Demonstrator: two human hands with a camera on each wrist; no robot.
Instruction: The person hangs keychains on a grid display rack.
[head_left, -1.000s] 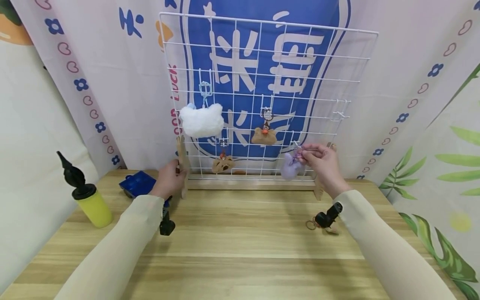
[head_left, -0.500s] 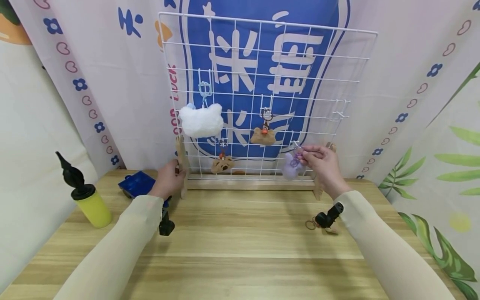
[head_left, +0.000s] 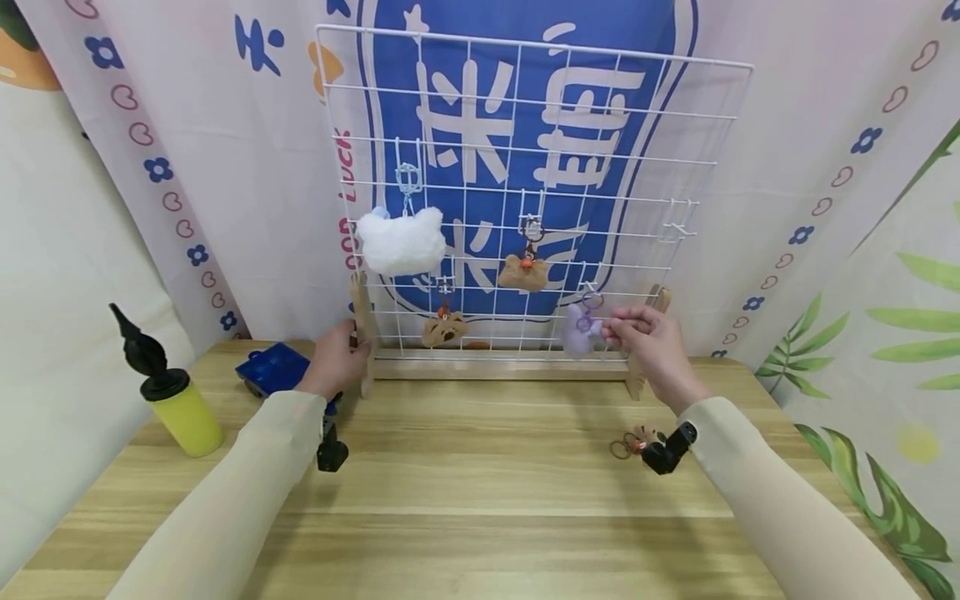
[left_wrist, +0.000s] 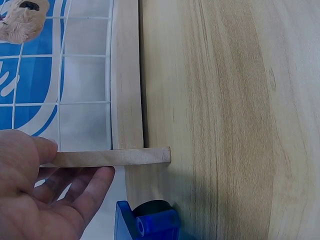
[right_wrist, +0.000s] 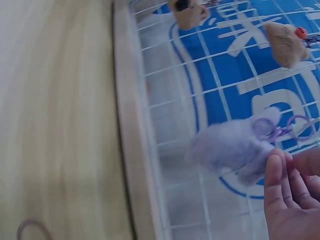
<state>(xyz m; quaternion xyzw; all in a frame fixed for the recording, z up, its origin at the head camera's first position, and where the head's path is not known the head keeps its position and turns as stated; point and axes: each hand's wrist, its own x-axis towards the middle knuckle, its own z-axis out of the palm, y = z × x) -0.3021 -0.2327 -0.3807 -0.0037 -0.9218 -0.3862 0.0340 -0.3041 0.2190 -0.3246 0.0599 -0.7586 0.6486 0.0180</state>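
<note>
My left hand (head_left: 337,358) grips the rack's left wooden upright (left_wrist: 105,158), thumb on one face and fingers on the other. A fuzzy lilac plush keychain (head_left: 579,328) hangs low on the right of the white wire grid rack (head_left: 495,150), its purple ring (head_left: 592,300) at a hook. My right hand (head_left: 648,346) pinches the plush's right edge between thumb and fingertips. In the right wrist view those fingertips (right_wrist: 276,159) are at the plush's ear, below the ring. The left hand's fingertips (left_wrist: 106,175) lie along the upright's underside.
A white plush (head_left: 403,242) and brown bear keychains (head_left: 522,273) hang on the grid. Another hook (head_left: 672,233) is at upper right. A bear keychain (head_left: 643,437) lies under the right wrist. At left stand a blue dustpan-like item (head_left: 273,368) and yellow pump (head_left: 187,421).
My right hand has moved from the purple ring slightly right and down to the plush's edge. The ring now shows at the hook. The left hand has stayed put.
</note>
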